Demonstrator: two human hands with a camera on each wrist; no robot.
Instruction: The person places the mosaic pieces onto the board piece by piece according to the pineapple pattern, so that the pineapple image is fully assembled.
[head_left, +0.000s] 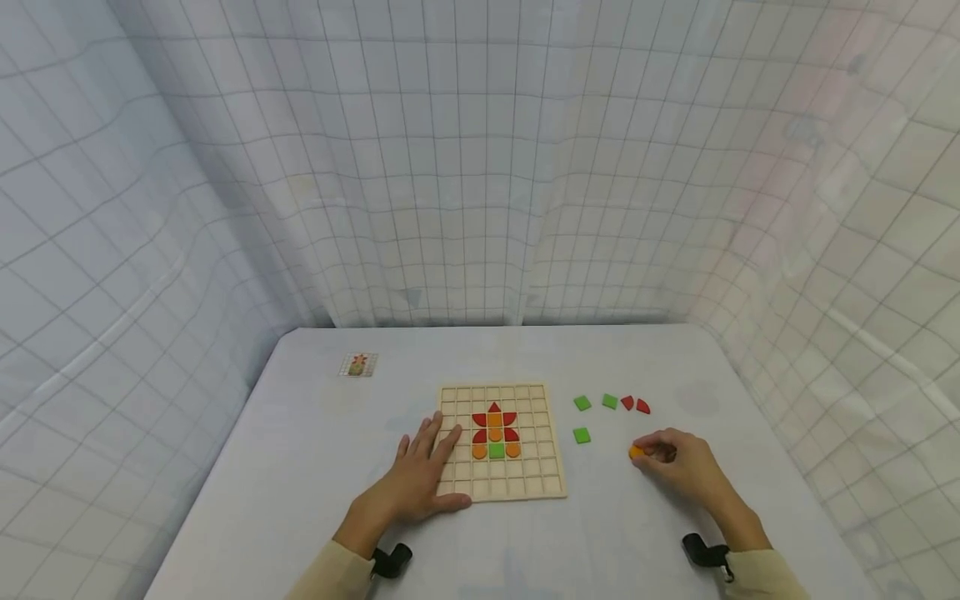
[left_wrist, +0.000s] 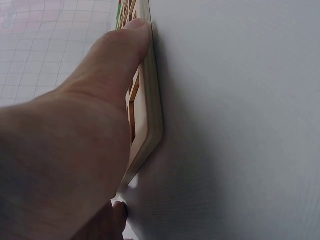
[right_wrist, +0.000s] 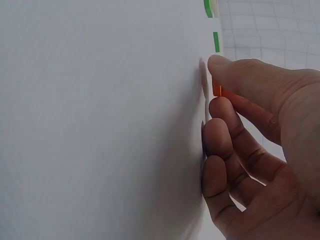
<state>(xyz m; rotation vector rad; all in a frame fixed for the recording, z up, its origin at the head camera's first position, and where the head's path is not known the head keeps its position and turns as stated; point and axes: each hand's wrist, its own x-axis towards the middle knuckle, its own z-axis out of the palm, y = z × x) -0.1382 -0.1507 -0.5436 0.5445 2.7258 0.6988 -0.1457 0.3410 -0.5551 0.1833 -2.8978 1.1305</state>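
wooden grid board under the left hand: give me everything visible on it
The square, pale wooden grid board lies flat on the white table, its raised lattice forming rows of small square cells. Near the middle, coloured flat pieces fill some cells: red petal and triangle shapes above, orange rounded pieces among and below them, and one green square at the bottom centre. The other cells are empty. The left hand rests flat on its near-left part, fingers straight and spread; the left wrist view shows the thumb lying along the board's edge.
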